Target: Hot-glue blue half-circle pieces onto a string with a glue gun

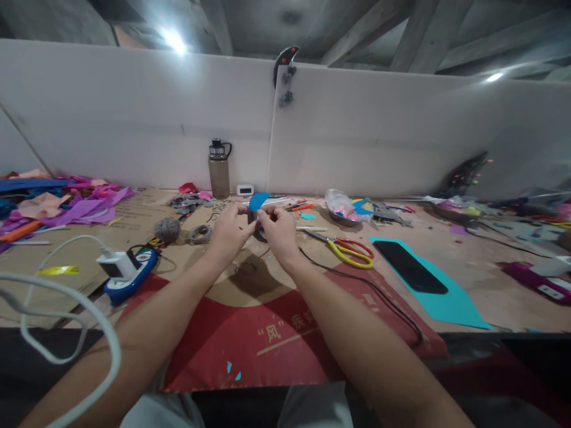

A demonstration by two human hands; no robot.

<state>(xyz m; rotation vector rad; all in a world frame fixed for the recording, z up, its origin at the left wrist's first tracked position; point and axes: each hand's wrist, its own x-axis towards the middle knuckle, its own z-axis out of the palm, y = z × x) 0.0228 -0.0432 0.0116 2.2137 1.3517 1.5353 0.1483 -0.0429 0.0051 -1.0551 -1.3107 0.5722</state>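
My left hand [228,230] and my right hand [279,229] meet above the middle of the table, fingers pinched together. Between them they hold a small blue piece of paper [258,201] that sticks up above the fingertips, with something dark beneath it that I cannot make out. Yellow and red scissors [350,248] lie just right of my right hand. A black cable [370,291] runs from near my right wrist toward the table's front edge.
A water bottle [219,168] stands at the back by the white wall. A teal sheet with a black phone [413,267] lies at the right. A white charger on a blue power strip [127,268] sits left. Purple and pink paper scraps [84,205] pile at far left.
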